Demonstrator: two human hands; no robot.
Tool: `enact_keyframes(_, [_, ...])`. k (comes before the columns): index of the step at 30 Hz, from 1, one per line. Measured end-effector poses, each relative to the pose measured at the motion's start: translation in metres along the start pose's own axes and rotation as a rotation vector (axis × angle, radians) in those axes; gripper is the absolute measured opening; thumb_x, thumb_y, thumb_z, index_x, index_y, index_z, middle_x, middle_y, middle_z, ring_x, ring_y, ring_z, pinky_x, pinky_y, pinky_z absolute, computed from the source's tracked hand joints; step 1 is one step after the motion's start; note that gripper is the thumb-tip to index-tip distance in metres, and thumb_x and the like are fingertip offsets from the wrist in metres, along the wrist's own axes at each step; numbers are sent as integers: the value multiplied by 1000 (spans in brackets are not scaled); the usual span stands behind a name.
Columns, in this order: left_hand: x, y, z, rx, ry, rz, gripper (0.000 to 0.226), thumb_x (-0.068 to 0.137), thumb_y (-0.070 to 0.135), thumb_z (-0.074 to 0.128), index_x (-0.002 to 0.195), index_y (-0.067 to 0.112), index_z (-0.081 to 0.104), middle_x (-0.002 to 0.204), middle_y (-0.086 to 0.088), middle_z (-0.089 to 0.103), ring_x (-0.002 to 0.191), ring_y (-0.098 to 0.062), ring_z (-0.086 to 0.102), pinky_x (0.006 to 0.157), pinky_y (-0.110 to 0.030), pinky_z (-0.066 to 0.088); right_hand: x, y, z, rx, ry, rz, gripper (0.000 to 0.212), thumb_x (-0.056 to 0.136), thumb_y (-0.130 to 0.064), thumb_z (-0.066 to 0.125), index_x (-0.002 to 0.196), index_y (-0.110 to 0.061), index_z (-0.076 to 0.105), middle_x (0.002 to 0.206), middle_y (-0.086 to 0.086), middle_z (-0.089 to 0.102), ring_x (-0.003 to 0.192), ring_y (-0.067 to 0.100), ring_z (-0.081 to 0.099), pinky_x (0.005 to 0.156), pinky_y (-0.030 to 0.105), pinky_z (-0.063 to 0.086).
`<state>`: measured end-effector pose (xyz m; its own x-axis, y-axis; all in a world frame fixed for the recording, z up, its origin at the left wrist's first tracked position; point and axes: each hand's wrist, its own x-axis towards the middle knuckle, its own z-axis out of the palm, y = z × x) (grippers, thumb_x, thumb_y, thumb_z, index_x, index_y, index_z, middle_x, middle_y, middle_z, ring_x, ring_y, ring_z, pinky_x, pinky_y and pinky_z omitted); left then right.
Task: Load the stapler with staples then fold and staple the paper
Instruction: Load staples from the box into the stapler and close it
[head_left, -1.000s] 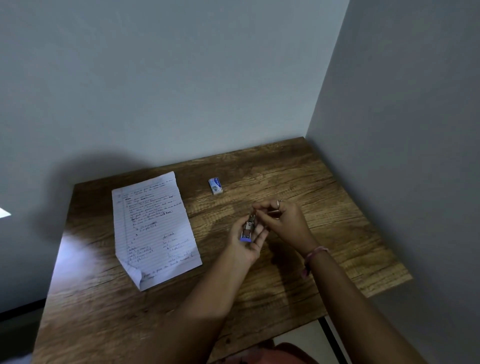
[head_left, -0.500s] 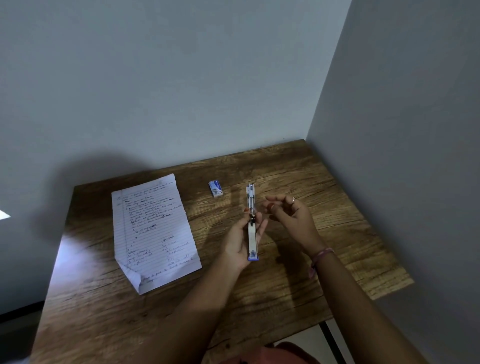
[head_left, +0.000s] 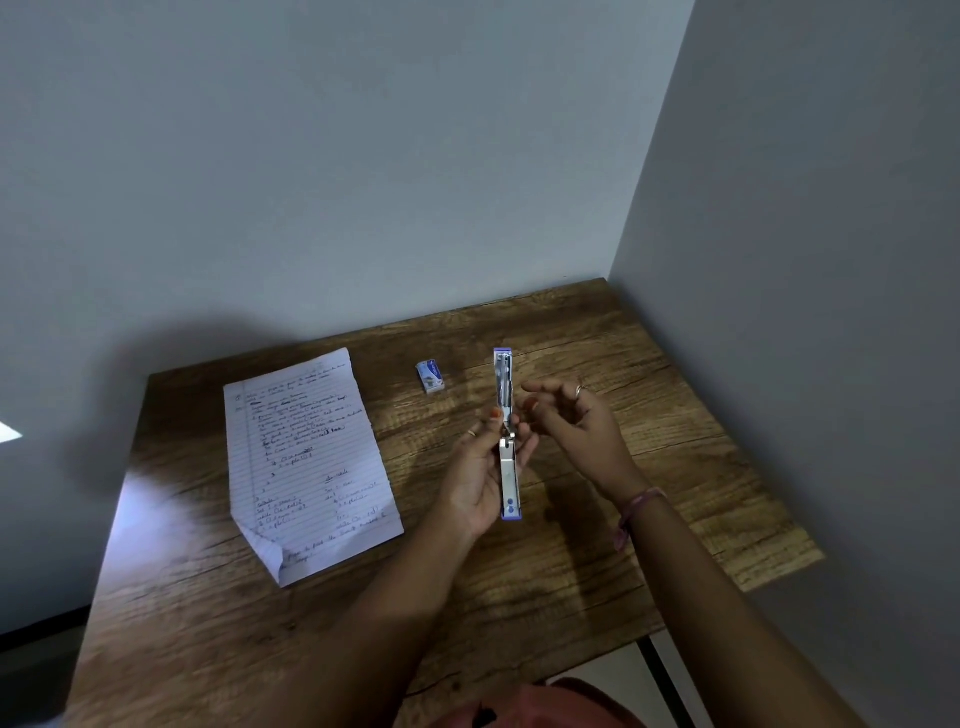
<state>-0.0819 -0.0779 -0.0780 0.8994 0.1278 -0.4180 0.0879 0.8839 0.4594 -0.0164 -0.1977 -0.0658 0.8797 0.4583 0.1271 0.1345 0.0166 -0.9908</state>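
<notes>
My left hand (head_left: 480, 467) grips the stapler (head_left: 506, 431) above the table (head_left: 597, 545), now swung wide open, and my right hand (head_left: 576, 421) has let go, empty, so staples can go in next.

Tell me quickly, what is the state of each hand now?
Left hand: closed on the stapler, which is swung fully open.
Right hand: open, fingers loosely curled, holding nothing visible, beside the stapler.

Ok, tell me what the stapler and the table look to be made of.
Stapler: bright silvery metal for the opened-out arms, by their shine, with purple end caps that look like plastic. Table: brown wood grain with dark streaks and a matte finish; solid wood or a printed laminate, I cannot tell.
</notes>
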Motion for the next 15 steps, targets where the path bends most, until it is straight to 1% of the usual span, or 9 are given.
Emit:
enact_keyframes(3, [6, 4, -6, 125, -25, 67, 13, 94, 10, 52, 96, 3, 64, 75, -7, 71, 70, -14, 71, 69, -30, 59, 1, 4, 3, 149, 39, 136, 21, 93, 4, 52, 109, 0, 64, 93, 9, 72, 85, 12, 69, 80, 27, 58])
enact_keyframes(5, [9, 9, -9, 296, -45, 141, 14, 95, 9, 51, 98, 4, 64, 79, -9, 71, 73, -16, 71, 69, -28, 58, 0, 10, 7, 266, 78, 272, 17, 93, 2, 52, 101, -3, 66, 83, 2, 74, 74, 8, 69, 69, 24, 57])
enact_keyframes(7, [12, 17, -10, 584, -26, 240, 11, 95, 10, 53, 96, 10, 64, 87, -8, 72, 76, -15, 72, 68, -26, 58, -3, 17, 10, 347, 102, 348, 16, 93, 3, 51, 97, -3, 66, 76, 2, 75, 67, 8, 69, 61, 20, 56])
enact_keyframes(8, [13, 22, -10, 788, -8, 302, 10, 95, 11, 54, 95, 14, 63, 91, -5, 73, 77, -12, 71, 68, -25, 57, -5, 21, 12, 385, 115, 369, 16, 93, 4, 51, 97, 0, 66, 74, 3, 74, 65, 9, 69, 60, 20, 55])
enact_keyframes(10, [17, 36, -11, 1277, 8, 453, 11, 94, 15, 55, 99, 18, 64, 94, 2, 71, 76, -6, 67, 68, -18, 52, -9, 28, 13, 398, 152, 397, 16, 92, 4, 51, 94, 0, 66, 71, 3, 73, 63, 8, 68, 62, 19, 55])
enact_keyframes(11, [19, 42, -12, 1511, -3, 517, 15, 94, 17, 56, 106, 16, 65, 93, 4, 70, 76, -5, 64, 65, -15, 47, -11, 32, 12, 389, 176, 405, 17, 92, 4, 51, 91, -3, 67, 71, 3, 73, 63, 8, 69, 64, 19, 55])
enact_keyframes(12, [20, 47, -12, 1695, -25, 553, 20, 95, 19, 55, 111, 13, 64, 93, 2, 69, 76, -8, 61, 62, -16, 42, -12, 35, 11, 386, 200, 408, 19, 92, 4, 51, 88, -5, 67, 71, 3, 73, 64, 9, 69, 67, 19, 55])
enact_keyframes(13, [21, 51, -11, 1823, -51, 564, 23, 95, 21, 54, 114, 11, 64, 94, -2, 70, 78, -12, 61, 61, -20, 40, -12, 39, 9, 387, 220, 409, 19, 91, 4, 50, 87, -5, 67, 74, 6, 73, 66, 12, 69, 71, 21, 55])
enact_keyframes(15, [22, 55, -8, 1950, -102, 582, 23, 96, 22, 52, 111, 9, 64, 94, -7, 70, 81, -18, 61, 62, -28, 39, -13, 45, 4, 365, 243, 410, 19, 92, 5, 50, 88, -4, 67, 83, 14, 70, 73, 19, 67, 81, 27, 53])
